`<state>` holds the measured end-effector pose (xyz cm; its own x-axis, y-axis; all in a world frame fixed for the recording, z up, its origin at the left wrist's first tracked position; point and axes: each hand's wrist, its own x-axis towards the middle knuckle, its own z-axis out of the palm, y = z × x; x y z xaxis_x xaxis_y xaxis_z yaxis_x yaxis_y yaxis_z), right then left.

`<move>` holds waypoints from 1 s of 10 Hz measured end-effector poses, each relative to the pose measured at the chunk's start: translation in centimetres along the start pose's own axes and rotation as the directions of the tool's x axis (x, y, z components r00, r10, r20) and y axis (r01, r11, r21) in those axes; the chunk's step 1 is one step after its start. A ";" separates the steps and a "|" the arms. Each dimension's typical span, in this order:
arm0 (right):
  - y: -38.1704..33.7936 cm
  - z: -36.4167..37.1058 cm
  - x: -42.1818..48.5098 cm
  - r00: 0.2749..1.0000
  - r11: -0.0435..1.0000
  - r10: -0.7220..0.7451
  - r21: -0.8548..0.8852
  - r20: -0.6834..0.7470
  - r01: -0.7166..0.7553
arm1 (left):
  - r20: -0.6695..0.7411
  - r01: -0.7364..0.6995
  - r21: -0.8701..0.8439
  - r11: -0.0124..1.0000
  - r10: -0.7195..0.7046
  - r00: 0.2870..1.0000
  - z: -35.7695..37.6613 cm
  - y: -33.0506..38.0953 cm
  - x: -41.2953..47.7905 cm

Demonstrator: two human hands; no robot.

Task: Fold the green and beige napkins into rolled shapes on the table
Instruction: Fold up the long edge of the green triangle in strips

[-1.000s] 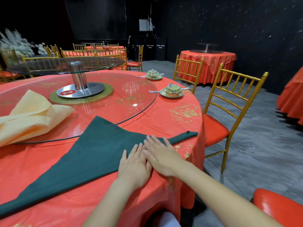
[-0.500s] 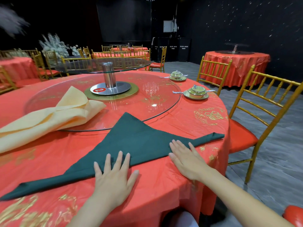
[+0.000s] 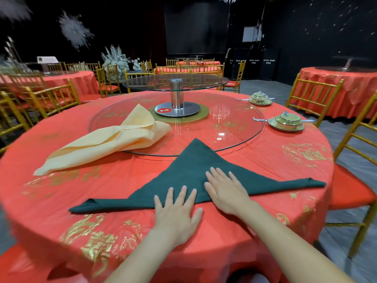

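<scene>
Your left hand [image 3: 177, 213] and right hand [image 3: 226, 193] lie flat, fingers straight, on the near edge of the green napkin [image 3: 191, 172] on the red table [image 3: 122, 184]. Press it smooth, then roll tight and even toward the far point.

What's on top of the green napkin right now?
On the green napkin: right hand flat near the middle, left hand across the near edge, fingers straight. Cloth beneath them is hidden.

Left hand [image 3: 177, 215] and right hand [image 3: 226, 195] drew together on green napkin [image 3: 193, 160].
</scene>
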<state>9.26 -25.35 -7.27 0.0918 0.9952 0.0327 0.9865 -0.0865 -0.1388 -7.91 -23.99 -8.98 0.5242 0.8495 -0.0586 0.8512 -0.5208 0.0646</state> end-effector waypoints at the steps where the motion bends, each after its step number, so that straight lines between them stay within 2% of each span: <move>1: 0.2 0.8 0.2 0.999 1.000 0.024 -0.019 0.028 -0.023 | -0.006 -0.013 -0.015 1.000 0.013 1.000 -0.2 -0.6 -0.1; 4: 0.6 1.7 0.3 0.999 0.999 0.037 -0.029 -0.003 -0.037 | 0.038 0.113 -0.042 0.993 -0.111 0.993 -0.9 -8.9 -1.0; 8: 0.9 1.9 0.3 1.000 0.999 0.024 -0.031 -0.003 -0.024 | 0.065 0.159 -0.056 0.986 -0.155 0.986 -1.2 -14.1 -2.4; 10: 0.8 1.8 0.2 1.000 0.999 0.021 -0.032 -0.014 -0.021 | 0.088 0.257 -0.036 0.966 -0.253 0.964 -1.5 -17.7 -3.8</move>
<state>9.83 -25.10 -9.20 0.1140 0.9925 0.0433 0.9882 -0.1088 -0.1076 -25.02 -17.90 -8.38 0.2922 0.9427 -0.1608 0.9558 -0.2821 0.0830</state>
